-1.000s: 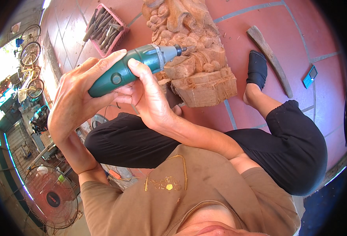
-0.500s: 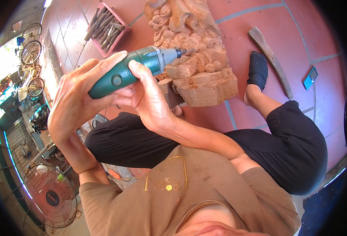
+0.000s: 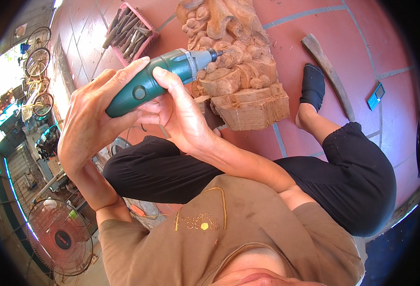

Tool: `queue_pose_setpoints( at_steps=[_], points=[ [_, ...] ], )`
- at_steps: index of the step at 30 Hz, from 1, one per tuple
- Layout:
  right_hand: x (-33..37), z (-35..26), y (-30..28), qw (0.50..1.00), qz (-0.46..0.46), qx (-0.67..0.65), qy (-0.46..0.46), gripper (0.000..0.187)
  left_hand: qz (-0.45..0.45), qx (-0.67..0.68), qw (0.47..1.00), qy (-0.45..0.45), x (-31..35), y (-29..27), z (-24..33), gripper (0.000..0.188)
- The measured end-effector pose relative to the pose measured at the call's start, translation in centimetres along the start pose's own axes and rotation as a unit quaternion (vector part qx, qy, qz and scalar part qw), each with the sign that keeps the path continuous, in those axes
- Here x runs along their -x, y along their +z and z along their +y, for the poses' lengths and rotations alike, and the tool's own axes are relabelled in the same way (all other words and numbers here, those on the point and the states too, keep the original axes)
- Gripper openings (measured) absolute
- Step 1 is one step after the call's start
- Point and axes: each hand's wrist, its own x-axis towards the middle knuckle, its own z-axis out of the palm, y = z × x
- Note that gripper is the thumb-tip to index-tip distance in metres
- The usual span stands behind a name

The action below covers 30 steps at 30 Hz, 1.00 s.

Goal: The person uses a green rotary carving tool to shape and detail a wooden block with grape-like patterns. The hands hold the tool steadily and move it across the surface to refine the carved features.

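Observation:
A green die grinder (image 3: 143, 86) with a grey nose and a dark collet is held up by both of my hands. My left hand (image 3: 88, 107) wraps round its rear half, fingers over the top. From below, my right hand (image 3: 179, 105) supports the body near the front, its thumb pressed along the side. The tool's tip points right, over a carved wooden block (image 3: 248, 109) with rounded, knobbly relief; whether it touches the wood I cannot tell. The block lies on the floor in front of me, its rough sawn end toward me.
A pink basket (image 3: 151, 40) of carving tools stands at the far left. Right of the block are a curved wooden stick (image 3: 329, 71), my socked foot (image 3: 312, 86) and a blue phone (image 3: 376, 96) on red tiles. A fan (image 3: 60, 238) and bicycles (image 3: 37, 63) are at left.
The grinder's tip has drawn back a little to the left and up across the carving. Both hands keep their hold, and the block appears shifted very slightly.

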Motion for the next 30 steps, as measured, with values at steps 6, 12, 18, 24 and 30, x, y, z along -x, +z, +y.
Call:
queue_pose_setpoints(
  at_steps=[6, 12, 18, 24, 30],
  points=[
    [-0.1, -0.2, 0.1, 1.000, 0.010, 0.000, 0.005, 0.047, -0.003, 0.003, 1.000, -0.009, -0.1, 0.0, 0.1, 0.072],
    [-0.3, -0.2, -0.3, 1.000, -0.003, -0.011, 0.011, 0.045, 0.000, -0.012, 1.000, -0.006, -0.3, 0.1, 0.1, 0.071],
    [-0.2, -0.3, -0.1, 1.000, 0.000, -0.026, 0.007, 0.044, -0.006, -0.019, 1.000, -0.012, -0.6, -0.2, 0.5, 0.073],
    [0.0, -0.7, 0.5, 0.999, -0.007, -0.032, 0.009, 0.043, -0.018, -0.036, 0.999, -0.026, -0.7, -0.7, 0.8, 0.074],
    [0.1, -1.0, 0.9, 1.000, 0.001, -0.022, 0.013, 0.040, -0.009, -0.035, 0.999, -0.009, -0.9, -0.7, 0.8, 0.073]
  ],
)
